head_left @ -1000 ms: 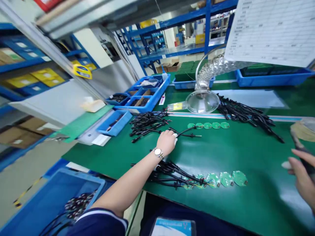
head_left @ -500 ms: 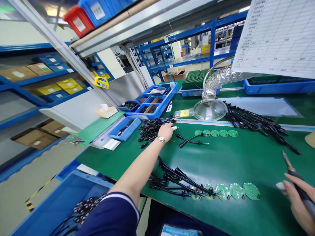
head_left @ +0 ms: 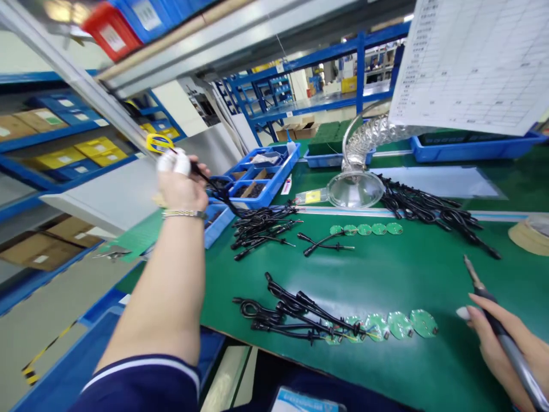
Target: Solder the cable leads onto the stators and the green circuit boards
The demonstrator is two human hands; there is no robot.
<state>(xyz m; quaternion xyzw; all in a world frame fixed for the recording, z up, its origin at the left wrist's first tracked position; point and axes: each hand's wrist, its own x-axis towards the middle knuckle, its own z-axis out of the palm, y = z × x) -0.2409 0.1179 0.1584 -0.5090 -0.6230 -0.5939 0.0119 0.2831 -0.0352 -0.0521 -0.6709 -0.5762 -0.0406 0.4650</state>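
My left hand point(head_left: 183, 186), with white covers on its fingertips, is raised over the left side of the bench. Its fingers are closed on a black cable point(head_left: 221, 193), which trails down to a pile of black cables point(head_left: 261, 226). At the right edge my right hand point(head_left: 504, 343) grips a soldering iron point(head_left: 493, 312), its tip pointing up and left. Between the hands, round green circuit boards point(head_left: 398, 324) lie in a row near the front edge, with black cables point(head_left: 295, 312) across the left ones. A second row of green boards point(head_left: 364, 229) sits farther back, beside two crossed cables point(head_left: 326, 246).
A clear funnel point(head_left: 355, 190) on a foil duct point(head_left: 373, 137) stands at the back. More black cables point(head_left: 433, 209) lie to its right. A divided blue tray point(head_left: 274, 189) is back left; a roll of tape point(head_left: 530, 234) sits right. A paper sheet point(head_left: 467, 68) hangs above.
My left hand has moved left and up from the cable pile, drawing a black cable with it. The camera view has shifted slightly. My right hand still holds the soldering iron.
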